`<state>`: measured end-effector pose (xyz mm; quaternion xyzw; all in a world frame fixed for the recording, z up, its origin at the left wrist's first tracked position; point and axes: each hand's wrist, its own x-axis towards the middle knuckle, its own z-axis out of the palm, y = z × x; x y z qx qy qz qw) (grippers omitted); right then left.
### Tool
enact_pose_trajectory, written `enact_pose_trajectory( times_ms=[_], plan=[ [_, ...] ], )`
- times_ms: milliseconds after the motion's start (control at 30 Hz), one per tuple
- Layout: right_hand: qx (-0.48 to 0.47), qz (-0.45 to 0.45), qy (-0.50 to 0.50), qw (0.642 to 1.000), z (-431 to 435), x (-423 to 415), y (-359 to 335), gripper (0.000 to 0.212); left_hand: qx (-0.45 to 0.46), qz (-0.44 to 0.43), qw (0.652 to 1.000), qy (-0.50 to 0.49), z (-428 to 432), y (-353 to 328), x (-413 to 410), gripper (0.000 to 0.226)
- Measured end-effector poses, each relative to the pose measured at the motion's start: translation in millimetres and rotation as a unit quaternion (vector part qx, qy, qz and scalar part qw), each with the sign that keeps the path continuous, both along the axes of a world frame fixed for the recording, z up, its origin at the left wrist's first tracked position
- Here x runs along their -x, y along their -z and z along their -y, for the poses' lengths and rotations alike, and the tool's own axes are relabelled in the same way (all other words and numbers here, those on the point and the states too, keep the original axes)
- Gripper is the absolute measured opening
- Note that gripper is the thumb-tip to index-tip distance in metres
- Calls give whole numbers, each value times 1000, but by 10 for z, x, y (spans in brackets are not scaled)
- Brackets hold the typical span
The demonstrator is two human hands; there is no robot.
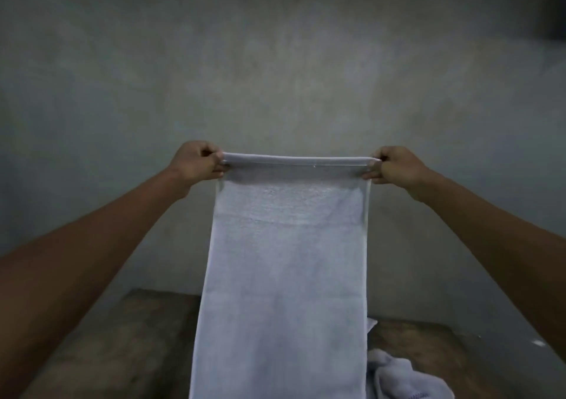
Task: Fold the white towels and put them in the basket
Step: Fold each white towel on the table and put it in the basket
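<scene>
A white towel (284, 276) hangs straight down in front of me, stretched flat by its top edge at arm's length. My left hand (196, 163) pinches the top left corner and my right hand (395, 166) pinches the top right corner. The towel's lower end runs out of the bottom of the view. More crumpled white towel (404, 377) lies on the table at the lower right, partly hidden behind the hanging one. No basket is in view.
A worn brown wooden table (128, 337) stands below the towel, against a bare grey wall (275, 77). The table's far edge sits close to the wall.
</scene>
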<state>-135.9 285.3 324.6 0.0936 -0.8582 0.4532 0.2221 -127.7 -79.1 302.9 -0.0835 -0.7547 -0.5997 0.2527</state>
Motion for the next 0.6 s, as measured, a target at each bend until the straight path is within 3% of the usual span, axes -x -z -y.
enact_pose_trajectory(
  times_ms=[167,400,600],
  plan=[
    [13,-25,17,999,-7,122,328,15,16,-45,999,-1,11,389,111,20],
    [-1,49,5,999,-73,-38,1227,20,128,-26,990,-52,29,1356,23,8],
    [-124,104,-2,987,-186,-477,2318,21,254,15,967,-21,84,2588,-361,16]
  ],
)
